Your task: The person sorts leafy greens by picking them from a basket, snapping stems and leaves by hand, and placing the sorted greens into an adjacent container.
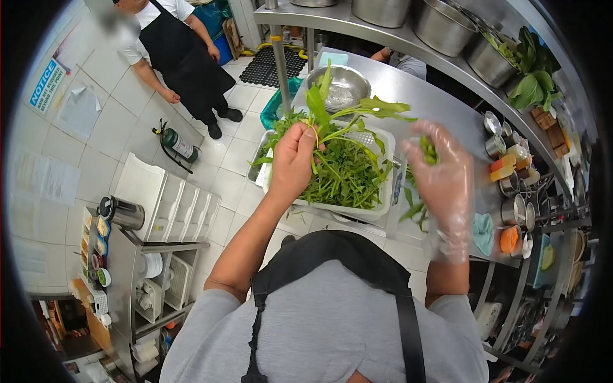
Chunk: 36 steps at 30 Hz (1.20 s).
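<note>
My bare left hand (pixel 295 153) is closed in a pinch on the stems of a leafy green stalk (pixel 320 103), whose long leaves spread up and to the right. Below it is a white plastic basket (pixel 382 210) heaped with cut leafy greens (pixel 348 173). My right hand (pixel 447 169), in a clear plastic glove, is raised just right of the basket, its fingers curled round some green leaves (pixel 429 152). More loose leaves (pixel 414 209) lie below that hand on the counter, partly hidden by it.
A metal bowl (pixel 348 89) stands behind the basket on the steel counter (pixel 440 105). Pots (pixel 444 29) line the overhead shelf. Sauce bottles (pixel 504 167) and a teal cloth (pixel 483 233) are at right. A person in a black apron (pixel 182 57) stands at upper left.
</note>
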Tool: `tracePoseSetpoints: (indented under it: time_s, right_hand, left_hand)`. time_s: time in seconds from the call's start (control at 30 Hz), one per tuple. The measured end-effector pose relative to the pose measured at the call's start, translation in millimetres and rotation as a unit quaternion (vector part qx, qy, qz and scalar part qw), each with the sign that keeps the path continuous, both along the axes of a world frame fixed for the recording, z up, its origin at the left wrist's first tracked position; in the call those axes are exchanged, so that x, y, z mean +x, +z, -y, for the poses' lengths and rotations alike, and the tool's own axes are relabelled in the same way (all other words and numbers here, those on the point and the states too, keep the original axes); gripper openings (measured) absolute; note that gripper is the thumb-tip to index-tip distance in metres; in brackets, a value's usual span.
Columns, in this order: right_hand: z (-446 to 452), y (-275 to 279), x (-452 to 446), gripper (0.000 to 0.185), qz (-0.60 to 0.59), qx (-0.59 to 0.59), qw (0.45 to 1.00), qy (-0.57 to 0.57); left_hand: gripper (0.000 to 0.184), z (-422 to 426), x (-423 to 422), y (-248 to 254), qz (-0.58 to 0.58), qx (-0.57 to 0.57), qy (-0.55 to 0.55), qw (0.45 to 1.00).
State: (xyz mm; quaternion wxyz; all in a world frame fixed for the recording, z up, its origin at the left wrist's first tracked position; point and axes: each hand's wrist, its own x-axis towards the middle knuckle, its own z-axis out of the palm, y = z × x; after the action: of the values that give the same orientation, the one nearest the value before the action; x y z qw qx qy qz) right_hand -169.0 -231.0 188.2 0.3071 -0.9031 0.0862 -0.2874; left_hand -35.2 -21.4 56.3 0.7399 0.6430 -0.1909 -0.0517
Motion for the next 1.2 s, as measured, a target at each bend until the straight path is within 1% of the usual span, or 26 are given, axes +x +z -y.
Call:
tracePoseSetpoints:
  time_s: [0.03, 0.1, 0.13, 0.2, 0.23, 0.33, 0.43, 0.53, 0.67, 0.77, 0.87, 0.97, 1.0, 1.07, 1.17, 1.2]
  right_hand:
    - [-3, 5, -9, 0.021, 0.008, -0.005, 0.999, 0.037]
    - [-9, 16, -24, 0.020, 0.023, -0.014, 0.994, 0.106]
    - [-11, 23, -27, 0.019, 0.054, -0.004, 0.995, 0.086]
    - [-12, 38, -28, 0.017, 0.115, 0.014, 0.992, 0.044]
    - [-5, 47, -27, 0.018, 0.095, 0.008, 0.995, 0.007]
    - [41, 43, 9, 0.023, 0.005, -0.119, 0.989, 0.089]
    - [61, 26, 48, 0.031, -0.124, -0.069, 0.959, 0.246]
    - [54, 3, 59, 0.032, -0.187, -0.059, 0.940, 0.280]
    - [45, -4, 61, 0.032, -0.189, -0.027, 0.942, 0.277]
    - [40, 1, 63, 0.034, -0.310, -0.049, 0.921, 0.229]
    - [41, -19, 64, 0.035, -0.275, -0.003, 0.928, 0.250]
    - [41, -41, 61, 0.034, -0.169, -0.084, 0.952, 0.240]
    - [37, -42, 58, 0.033, -0.162, -0.111, 0.955, 0.222]
    - [28, -41, 52, 0.032, -0.145, -0.166, 0.958, 0.184]
    - [28, -56, 51, 0.034, -0.124, -0.034, 0.980, 0.154]
    - [29, -64, 53, 0.036, -0.112, 0.036, 0.980, 0.163]
  left_hand:
    - [0.022, 1, 0, -2, 0.017, 0.013, 0.008, 1.000]
    - [0.020, 1, 2, -5, 0.104, 0.054, 0.038, 0.992]
    - [0.021, 2, 3, -6, 0.148, 0.074, 0.052, 0.985]
    - [0.018, 3, 1, -3, 0.187, 0.086, 0.050, 0.977]
    - [0.017, 3, -1, -1, 0.207, 0.091, 0.048, 0.973]
    - [0.015, 6, -6, 1, 0.238, 0.104, 0.029, 0.965]
    - [0.013, 9, -8, 4, 0.273, 0.112, 0.004, 0.956]
    - [0.010, 13, -7, 5, 0.297, 0.132, -0.003, 0.946]
    - [0.007, 14, -8, 11, 0.320, 0.137, -0.006, 0.937]
    - [0.004, 13, -8, 13, 0.335, 0.143, -0.013, 0.931]
    - [0.006, 10, -6, 16, 0.371, 0.160, -0.022, 0.914]
    - [0.005, 9, -5, 21, 0.401, 0.170, -0.020, 0.900]
    - [0.006, 10, -5, 23, 0.410, 0.172, -0.017, 0.896]
    - [0.008, 11, -8, 24, 0.382, 0.169, -0.014, 0.908]
    - [0.010, 14, -12, 26, 0.344, 0.169, -0.012, 0.924]
    - [0.011, 15, -13, 27, 0.331, 0.169, -0.013, 0.928]
